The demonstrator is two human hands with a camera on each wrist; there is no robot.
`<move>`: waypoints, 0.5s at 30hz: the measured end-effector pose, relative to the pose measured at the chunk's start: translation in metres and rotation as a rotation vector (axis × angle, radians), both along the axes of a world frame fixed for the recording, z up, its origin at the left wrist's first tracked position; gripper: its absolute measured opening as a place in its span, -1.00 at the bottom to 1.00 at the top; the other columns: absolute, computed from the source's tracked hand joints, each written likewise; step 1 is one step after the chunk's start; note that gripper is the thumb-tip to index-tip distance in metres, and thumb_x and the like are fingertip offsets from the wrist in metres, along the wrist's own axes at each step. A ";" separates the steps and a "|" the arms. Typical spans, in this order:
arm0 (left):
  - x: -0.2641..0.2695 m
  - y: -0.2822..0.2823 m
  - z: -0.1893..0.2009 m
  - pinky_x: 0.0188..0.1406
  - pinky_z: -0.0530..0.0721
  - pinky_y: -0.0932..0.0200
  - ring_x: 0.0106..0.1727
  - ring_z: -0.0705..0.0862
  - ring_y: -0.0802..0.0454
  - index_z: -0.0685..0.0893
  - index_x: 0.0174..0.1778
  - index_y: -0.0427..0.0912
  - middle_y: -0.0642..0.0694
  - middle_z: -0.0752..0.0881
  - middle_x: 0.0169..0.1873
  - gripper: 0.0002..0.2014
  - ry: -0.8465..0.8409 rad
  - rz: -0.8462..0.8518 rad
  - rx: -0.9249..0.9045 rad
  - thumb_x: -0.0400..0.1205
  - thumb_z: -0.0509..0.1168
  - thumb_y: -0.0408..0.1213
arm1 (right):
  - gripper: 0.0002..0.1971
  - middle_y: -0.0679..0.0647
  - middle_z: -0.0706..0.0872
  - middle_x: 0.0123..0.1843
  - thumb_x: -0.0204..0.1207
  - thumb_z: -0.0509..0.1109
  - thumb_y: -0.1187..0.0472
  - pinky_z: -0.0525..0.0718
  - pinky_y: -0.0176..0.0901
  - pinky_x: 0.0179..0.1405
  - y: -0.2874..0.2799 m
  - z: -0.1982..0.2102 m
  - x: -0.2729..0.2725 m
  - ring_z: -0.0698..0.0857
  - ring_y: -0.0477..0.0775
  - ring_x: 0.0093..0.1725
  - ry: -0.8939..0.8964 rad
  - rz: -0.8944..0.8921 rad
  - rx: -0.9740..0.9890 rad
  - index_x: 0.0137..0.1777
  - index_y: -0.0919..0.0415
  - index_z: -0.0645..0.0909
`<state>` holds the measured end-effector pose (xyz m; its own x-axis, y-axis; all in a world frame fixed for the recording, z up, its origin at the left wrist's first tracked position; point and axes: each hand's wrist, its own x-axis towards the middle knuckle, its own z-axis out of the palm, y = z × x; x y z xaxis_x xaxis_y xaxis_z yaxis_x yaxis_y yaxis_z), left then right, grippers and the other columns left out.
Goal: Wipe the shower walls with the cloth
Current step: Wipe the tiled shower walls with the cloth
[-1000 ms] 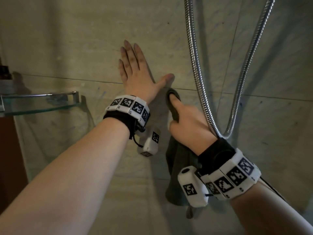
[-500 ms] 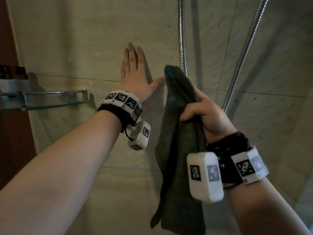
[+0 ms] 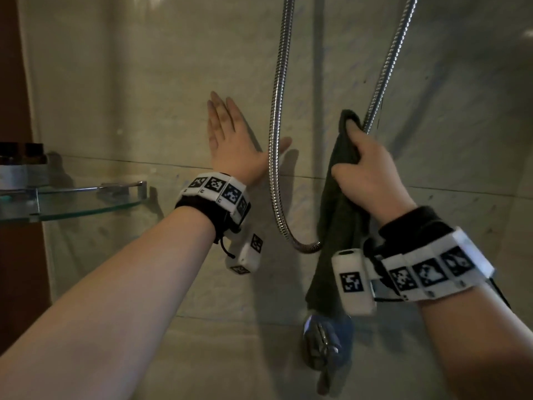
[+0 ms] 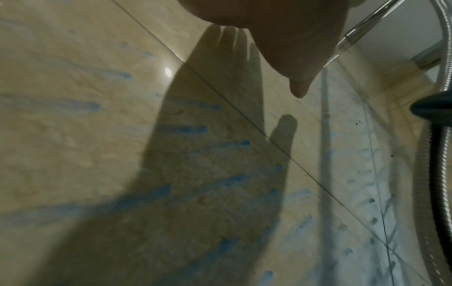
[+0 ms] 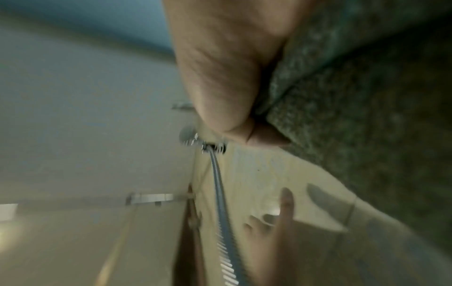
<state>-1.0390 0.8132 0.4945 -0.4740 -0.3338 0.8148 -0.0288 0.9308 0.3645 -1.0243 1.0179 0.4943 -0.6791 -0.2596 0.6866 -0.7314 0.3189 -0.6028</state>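
Right hand (image 3: 366, 171) clamped round the upper end of the dark green cloth (image 3: 336, 220), fingers curled over the top fold, thumb pinching the terry from the near side as seen in the right wrist view (image 5: 220, 77). Cloth (image 5: 354, 96) hanging straight down from that fist, trailing past the wrist and ending just above the chrome faucet handle (image 3: 323, 345) at the lower part of the wall. Bunched top of the cloth up against the marble shower wall (image 3: 144, 96), right beside the right-hand run of the metal shower hose (image 3: 275, 140); whether cloth actually presses the tile, cannot tell.

Left hand (image 3: 230, 140) flat on the wall, fingers straight and close together, thumb spread wide toward the hose, palm over the horizontal grout line. In the left wrist view, only the heel of the hand and thumb (image 4: 281, 38) showing at the top edge, with a hand-shaped shadow thrown across the tile and blue streaks on the wall (image 4: 97, 135).

Hose loop dangling between the two hands, its bottom bend tucked behind the cloth's left edge.

Glass corner shelf (image 3: 86, 209) off to the left edge of the wall, small dark bottles (image 3: 24, 154) standing at its far left end
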 end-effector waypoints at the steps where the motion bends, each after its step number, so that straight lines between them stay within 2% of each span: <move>1: -0.002 0.001 0.001 0.59 -0.37 -0.06 0.63 -0.39 -0.20 -0.31 0.63 -0.37 -0.33 -0.38 0.61 0.29 -0.014 0.007 0.012 0.37 0.14 0.55 | -0.24 0.15 0.62 0.24 0.51 0.29 0.35 0.68 0.04 0.09 -0.004 0.002 -0.003 0.65 0.18 0.12 0.112 -0.110 0.134 0.68 -0.05 0.12; 3: -0.006 0.001 0.003 0.58 -0.41 -0.06 0.62 -0.42 -0.22 -0.34 0.61 -0.38 -0.36 -0.40 0.60 0.36 -0.027 0.022 0.016 0.29 0.17 0.59 | -0.25 0.24 0.58 0.28 0.52 0.26 0.27 0.62 0.12 0.11 -0.013 0.003 -0.009 0.61 0.33 0.18 0.288 -0.336 0.402 0.68 -0.07 0.08; 6: -0.011 0.001 0.002 0.57 -0.42 -0.06 0.62 -0.42 -0.23 -0.34 0.61 -0.38 -0.35 -0.40 0.60 0.39 -0.010 0.043 0.003 0.26 0.24 0.57 | -0.27 0.24 0.53 0.25 0.55 0.24 0.23 0.55 0.10 0.01 -0.030 0.000 -0.019 0.60 0.36 0.18 0.341 -0.507 0.626 0.68 -0.04 0.03; 11: -0.018 -0.001 -0.003 0.60 -0.39 -0.06 0.63 -0.38 -0.22 -0.30 0.63 -0.37 -0.33 -0.37 0.61 0.39 0.045 0.083 -0.022 0.25 0.24 0.57 | -0.45 0.22 0.46 0.19 0.64 0.13 0.28 0.42 0.02 -0.13 -0.045 -0.008 -0.034 0.62 0.34 0.11 0.398 -0.588 0.748 0.62 0.03 0.17; 15: -0.015 -0.002 -0.004 0.57 -0.41 -0.03 0.63 -0.39 -0.22 -0.31 0.62 -0.38 -0.34 -0.37 0.61 0.39 0.028 0.061 -0.030 0.25 0.27 0.55 | -0.48 0.23 0.45 0.22 0.66 0.09 0.27 0.37 0.00 -0.14 -0.054 -0.003 -0.040 0.62 0.31 0.13 0.389 -0.625 0.772 0.62 0.05 0.16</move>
<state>-1.0541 0.8113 0.4906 -0.4305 -0.3369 0.8374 -0.0761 0.9380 0.3382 -1.0641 0.9642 0.4916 -0.6120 -0.3981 0.6834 -0.4042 0.9001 0.1625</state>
